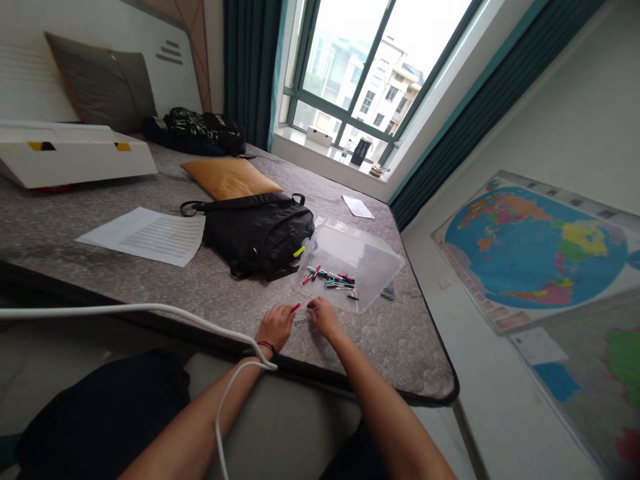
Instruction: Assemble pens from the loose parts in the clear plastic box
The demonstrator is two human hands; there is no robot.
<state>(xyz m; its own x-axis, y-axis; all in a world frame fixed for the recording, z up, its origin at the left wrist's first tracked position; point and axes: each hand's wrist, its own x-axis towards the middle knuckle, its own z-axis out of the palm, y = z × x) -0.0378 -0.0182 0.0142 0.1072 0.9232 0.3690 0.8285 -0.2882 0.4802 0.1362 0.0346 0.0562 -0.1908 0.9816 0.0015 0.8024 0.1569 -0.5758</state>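
My left hand (276, 325) rests low over the mattress near its front edge, closed on a red pen (296, 307) whose end sticks out past the fingertips. Just right of it is my right hand (325, 316), its fingers pinched together; a small dark bit shows at the fingertips, too small to name. Beyond both hands a clear plastic box (373, 257) lies tipped on its side, open toward me. Several pens (333, 278) in red, teal, black and white lie loose in it.
A black backpack (257, 230) stands left of the box, with a printed sheet (150, 235) and an orange-brown envelope (233, 175) nearby. A white case (75, 157) lies at far left. A white cable (150, 308) crosses over my left wrist. The mattress (400, 353) ends at right.
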